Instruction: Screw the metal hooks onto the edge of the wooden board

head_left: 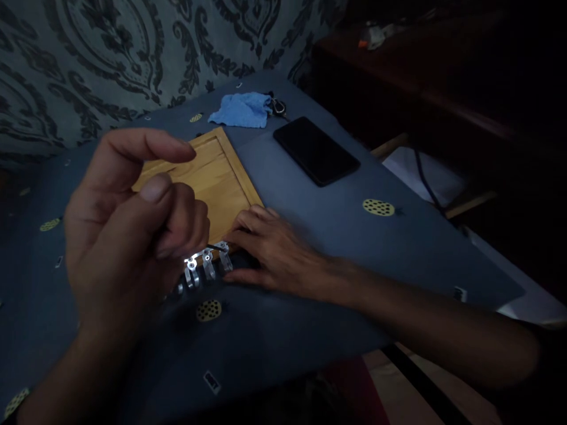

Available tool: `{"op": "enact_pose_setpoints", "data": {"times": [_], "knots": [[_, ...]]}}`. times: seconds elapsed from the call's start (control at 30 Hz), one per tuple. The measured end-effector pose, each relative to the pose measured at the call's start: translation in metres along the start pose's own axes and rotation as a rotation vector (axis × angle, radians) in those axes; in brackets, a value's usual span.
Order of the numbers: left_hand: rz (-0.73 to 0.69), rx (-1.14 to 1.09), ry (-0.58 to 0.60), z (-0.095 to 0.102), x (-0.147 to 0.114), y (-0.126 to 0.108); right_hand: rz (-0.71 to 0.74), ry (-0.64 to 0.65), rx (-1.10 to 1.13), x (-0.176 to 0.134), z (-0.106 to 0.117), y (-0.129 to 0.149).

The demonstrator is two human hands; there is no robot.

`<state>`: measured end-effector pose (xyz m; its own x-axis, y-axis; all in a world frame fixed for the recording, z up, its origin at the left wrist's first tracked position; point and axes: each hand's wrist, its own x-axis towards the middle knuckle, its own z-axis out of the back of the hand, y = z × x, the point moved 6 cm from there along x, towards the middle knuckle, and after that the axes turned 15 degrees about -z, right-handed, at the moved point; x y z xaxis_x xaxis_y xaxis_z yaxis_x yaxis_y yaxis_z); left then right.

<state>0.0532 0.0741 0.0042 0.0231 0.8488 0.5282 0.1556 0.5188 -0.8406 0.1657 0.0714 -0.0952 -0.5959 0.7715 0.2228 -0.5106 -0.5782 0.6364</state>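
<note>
A grey-blue tablecloth printed with yellow pineapples covers the table. Near its far corner lies a crumpled light-blue rag, with a shiny metal clip at the end toward the right edge. A black phone lies flat near that edge. Past the far edge rises a wall patterned with dark scrolls. Beyond the right edge, a dark reddish-brown surface bears a small white-and-orange item, too dim to identify.
</note>
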Motion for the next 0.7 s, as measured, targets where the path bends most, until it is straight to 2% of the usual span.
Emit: {"op": "enact_pose_setpoints", "data": {"times": [0.37, 0.57, 0.7], "knots": [[0.015, 0.004, -0.055, -0.002, -0.001, -0.002, -0.004, 0.003, 0.022, 0.001, 0.000, 0.000], [0.043, -0.028, 0.056, -0.010, 0.000, 0.000, -0.023, 0.029, -0.007, 0.001, 0.000, 0.000], [-0.043, -0.091, 0.193, -0.013, 0.006, 0.004, -0.017, 0.019, 0.001, 0.001, 0.001, 0.001]]}}
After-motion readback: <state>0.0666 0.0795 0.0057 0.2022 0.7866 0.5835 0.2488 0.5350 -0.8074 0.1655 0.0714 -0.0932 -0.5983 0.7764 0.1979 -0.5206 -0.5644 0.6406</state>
